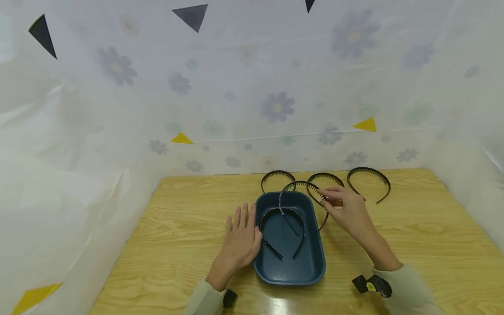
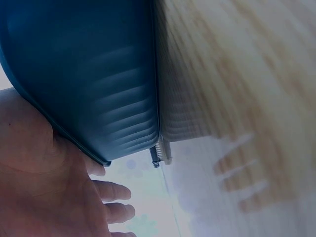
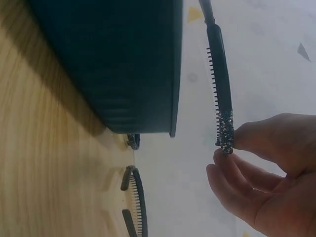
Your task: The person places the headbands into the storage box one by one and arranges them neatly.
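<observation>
Blue tray (image 1: 315, 262) braced by flat left hand (image 1: 240, 240); right hand (image 1: 346, 210) pinches toothed headband (image 1: 299, 186) arching above tray from its grip.

I see a light wood-grain table (image 1: 189, 227) w/ a glossy finish; a bright glare spot sits near its front edge, approx. centre. Behind & on both sides hangs a thin white sheet (image 1: 252, 87) printed w/ faded blue-grey flowers, creased & slightly see-through. Small paper triangles are stuck on it: dark triangles (image 1: 191, 16) up top, yellow triangles (image 1: 366, 124) lower down, one more yellow at bottom left. Light is soft, even, diffuse thru the sheet. No floor or window visible to me.
</observation>
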Tool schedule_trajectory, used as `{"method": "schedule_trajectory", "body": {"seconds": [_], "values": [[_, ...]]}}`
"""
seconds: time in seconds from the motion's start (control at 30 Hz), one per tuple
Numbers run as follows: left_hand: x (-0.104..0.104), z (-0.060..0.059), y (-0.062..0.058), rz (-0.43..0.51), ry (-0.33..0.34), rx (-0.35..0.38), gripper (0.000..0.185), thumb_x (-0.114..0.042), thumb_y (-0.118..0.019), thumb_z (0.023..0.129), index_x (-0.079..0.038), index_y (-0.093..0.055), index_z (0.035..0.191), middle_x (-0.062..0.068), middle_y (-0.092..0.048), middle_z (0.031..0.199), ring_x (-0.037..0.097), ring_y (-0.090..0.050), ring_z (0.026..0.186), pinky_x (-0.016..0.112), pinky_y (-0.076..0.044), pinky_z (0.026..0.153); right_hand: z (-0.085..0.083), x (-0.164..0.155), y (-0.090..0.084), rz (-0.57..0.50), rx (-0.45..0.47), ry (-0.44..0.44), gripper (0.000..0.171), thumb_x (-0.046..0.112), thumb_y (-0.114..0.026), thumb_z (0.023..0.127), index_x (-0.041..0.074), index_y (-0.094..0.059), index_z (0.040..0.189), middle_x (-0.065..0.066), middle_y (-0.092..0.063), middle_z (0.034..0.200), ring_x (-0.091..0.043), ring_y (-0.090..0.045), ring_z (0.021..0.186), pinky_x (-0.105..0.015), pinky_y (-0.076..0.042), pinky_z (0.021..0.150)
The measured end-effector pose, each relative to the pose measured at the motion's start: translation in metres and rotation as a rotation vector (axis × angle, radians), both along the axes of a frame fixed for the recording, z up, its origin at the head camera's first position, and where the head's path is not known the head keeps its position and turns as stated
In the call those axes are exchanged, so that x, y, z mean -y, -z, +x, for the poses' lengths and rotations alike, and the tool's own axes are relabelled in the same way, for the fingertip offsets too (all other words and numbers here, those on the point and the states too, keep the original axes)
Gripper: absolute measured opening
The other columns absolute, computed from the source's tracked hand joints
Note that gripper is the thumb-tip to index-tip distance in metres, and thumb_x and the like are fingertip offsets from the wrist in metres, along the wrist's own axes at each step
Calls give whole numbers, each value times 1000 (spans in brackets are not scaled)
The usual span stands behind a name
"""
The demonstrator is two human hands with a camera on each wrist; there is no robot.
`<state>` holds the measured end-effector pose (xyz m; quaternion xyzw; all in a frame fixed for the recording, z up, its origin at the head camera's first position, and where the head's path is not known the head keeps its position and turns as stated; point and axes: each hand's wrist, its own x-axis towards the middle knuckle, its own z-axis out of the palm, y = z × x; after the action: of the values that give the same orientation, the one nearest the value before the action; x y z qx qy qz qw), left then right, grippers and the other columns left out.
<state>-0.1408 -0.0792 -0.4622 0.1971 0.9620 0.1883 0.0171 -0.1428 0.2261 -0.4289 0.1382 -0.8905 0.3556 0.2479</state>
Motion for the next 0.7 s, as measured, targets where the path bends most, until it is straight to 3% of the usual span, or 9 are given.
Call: {"method": "schedule_trajectory", "body": {"seconds": [0.4, 0.7], "values": [[0, -1, 0, 1, -2, -4, 63, -27, -30, 108, -7, -15, 166, 17, -10, 170, 36, -6, 157, 62, -9, 122, -2, 22, 9, 54, 18, -48, 31, -7, -80, 83, -1, -78, 113, -15, -71, 106, -29, -74, 84, -37, -60, 62], [0, 0, -2, 4, -2, 6, 62, -27, -30, 108, -7, -15, 166, 17, -10, 170, 36, -5, 157, 62, -9, 122, -3, 36, 16, 124, 31, -69, 31, -6, -81, 82, -1, -79, 112, -15, -71, 107, -16, -61, 70, -25, -42, 53]]}}
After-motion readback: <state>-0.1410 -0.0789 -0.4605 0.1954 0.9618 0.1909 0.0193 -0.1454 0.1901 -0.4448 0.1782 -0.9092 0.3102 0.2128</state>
